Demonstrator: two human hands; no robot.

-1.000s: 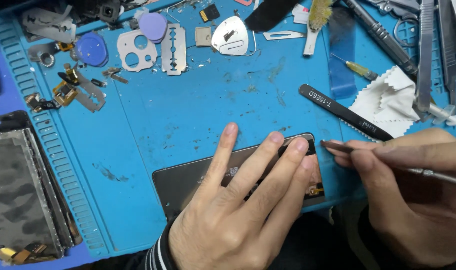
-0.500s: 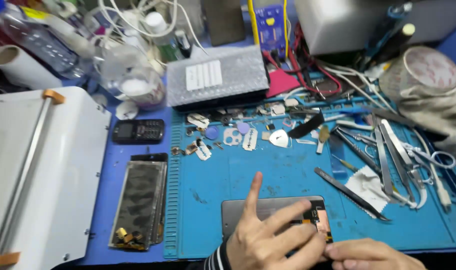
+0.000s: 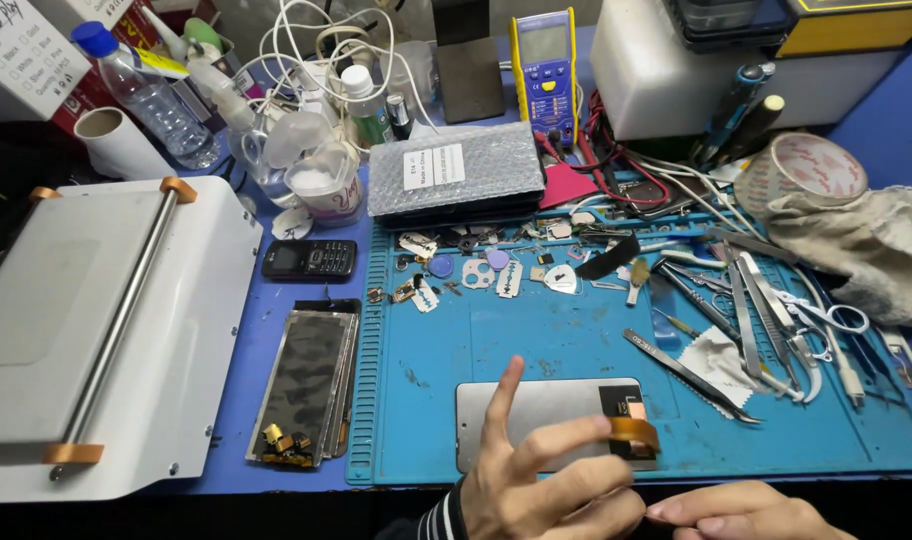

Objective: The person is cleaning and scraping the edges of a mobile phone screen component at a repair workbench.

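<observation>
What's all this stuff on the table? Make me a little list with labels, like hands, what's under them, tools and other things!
left hand: fingers spread, over the phone screen panel, fingertips at its amber flex cable
right hand: low at the picture's edge, nothing seen in it
surface: blue repair mat
tools: black tweezers and white cloth right of the panel
left of mat: stack of screen panels, small black keypad phone, white machine
back: yellow multimeter, bubble-wrapped pack
</observation>
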